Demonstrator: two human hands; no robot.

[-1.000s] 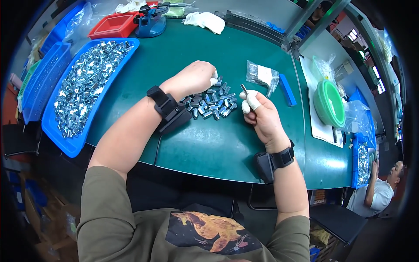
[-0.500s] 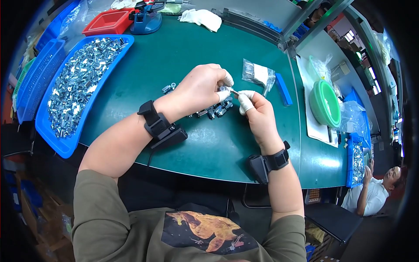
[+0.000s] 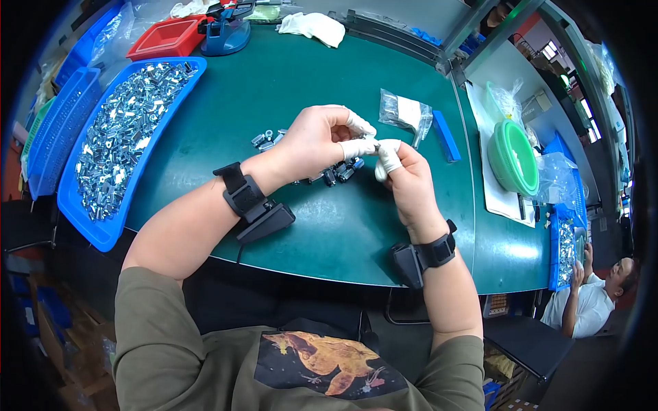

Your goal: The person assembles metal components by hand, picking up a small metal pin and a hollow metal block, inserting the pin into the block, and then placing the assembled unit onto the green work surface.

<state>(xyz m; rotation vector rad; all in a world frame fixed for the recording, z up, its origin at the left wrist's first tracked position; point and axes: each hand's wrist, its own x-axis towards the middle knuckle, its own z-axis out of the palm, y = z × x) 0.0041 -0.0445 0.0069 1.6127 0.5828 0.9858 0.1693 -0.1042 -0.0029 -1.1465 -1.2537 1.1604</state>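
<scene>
My left hand (image 3: 319,140), with white covers on its fingertips, is closed in a pinch over the table. Between its thumb and fingers is a small silvery metal part (image 3: 369,137), mostly hidden. My right hand (image 3: 409,175), its thumb and forefinger covered in white too, is also pinched shut. The two sets of fingertips meet. A sliver of dark metal (image 3: 377,146) shows between them; it looks like the end of a thin rod held by the right hand. Below and behind my left hand lies a loose pile of small metal hex pieces (image 3: 332,176), partly covered by that hand.
A blue tray (image 3: 104,236) full of shiny metal pieces stands at the left. Farther back are a red tray (image 3: 164,40) and a white glove (image 3: 315,29). A plastic bag (image 3: 394,109), a blue bar (image 3: 445,137) and green bowls (image 3: 510,157) lie right. A co-worker (image 3: 582,305) sits far right.
My fingertips have come together, and the thin metal rod that stuck out from my right fingers is now nearly hidden. My left thumb has straightened toward the right hand.
</scene>
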